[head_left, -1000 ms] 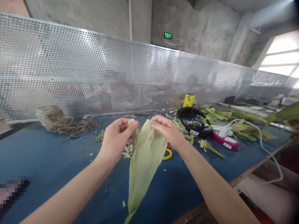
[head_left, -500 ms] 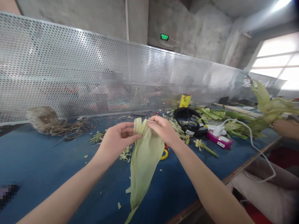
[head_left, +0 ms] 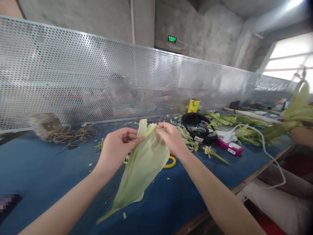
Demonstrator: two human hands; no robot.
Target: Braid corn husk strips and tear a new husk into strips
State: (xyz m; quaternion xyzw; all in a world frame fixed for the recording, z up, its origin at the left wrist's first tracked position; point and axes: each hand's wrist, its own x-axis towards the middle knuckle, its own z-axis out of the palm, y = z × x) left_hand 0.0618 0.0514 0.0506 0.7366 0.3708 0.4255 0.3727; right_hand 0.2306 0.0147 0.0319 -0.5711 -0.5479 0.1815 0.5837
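A long pale green corn husk leaf (head_left: 139, 168) hangs above the blue table (head_left: 44, 169), its tip pointing down to the left. My left hand (head_left: 114, 148) pinches the leaf's upper end from the left. My right hand (head_left: 171, 137) pinches the same upper end from the right. Both hands are closed on it, a little above the table.
A perforated metal screen (head_left: 73, 75) runs along the back. A bundle of straw string (head_left: 70, 133) lies at the left. Husk scraps, a yellow ring (head_left: 169, 162), black headphones (head_left: 198, 125), a pink box (head_left: 231, 147) and a white cable (head_left: 271, 153) lie at the right. Another person's hand (head_left: 299, 135) holds husks at far right.
The leaf's lower tip has swung to the left and its top now sticks up between my fingers. The other person's husk bundle at far right has shifted.
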